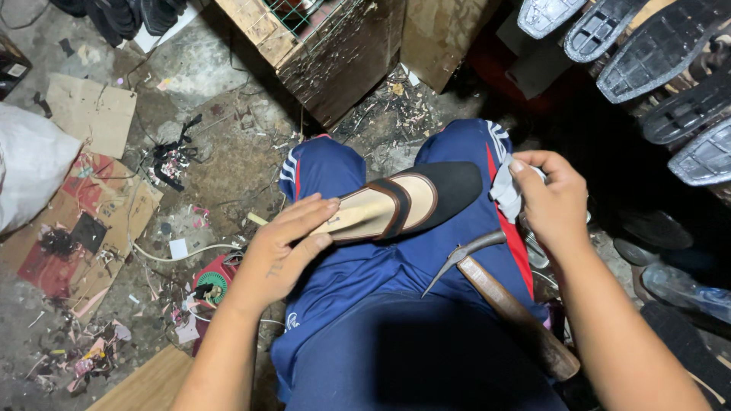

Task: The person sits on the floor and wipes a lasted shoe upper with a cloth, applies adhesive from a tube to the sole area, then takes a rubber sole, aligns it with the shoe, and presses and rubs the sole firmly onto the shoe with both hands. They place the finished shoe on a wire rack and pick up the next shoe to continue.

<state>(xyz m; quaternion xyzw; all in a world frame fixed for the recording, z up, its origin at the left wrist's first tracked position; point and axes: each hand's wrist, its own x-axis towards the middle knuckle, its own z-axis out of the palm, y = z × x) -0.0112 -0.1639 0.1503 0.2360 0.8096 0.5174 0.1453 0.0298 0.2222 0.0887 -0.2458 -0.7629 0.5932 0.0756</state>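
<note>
Now, your left hand (285, 247) lies mostly flat, fingers stretched along the heel end of the shoe (403, 202), pressing it down across your lap rather than wrapping it; hold that pressure even so the shoe cannot rock on your thighs. Your right hand (552, 202) is curled shut around a bunched grey cloth (504, 190), pinched between thumb and fingers just beside the black toe. Judging from that, wiping the upper is the work in hand, so bring the cloth onto the toe in short strokes toward yourself, and let the left fingers stay clear of the tan insole and brown strap where the cloth must pass. The hammer (499, 301) rests loose on your right thigh, its head pointing toward the shoe and its wooden handle hanging past your knee; it could slide off if that leg shifts, so keep the knee steady. Beyond your knees, dark soles (655, 49) stand stacked at upper right, and cardboard scraps (91, 114) litter the floor on your left.
</note>
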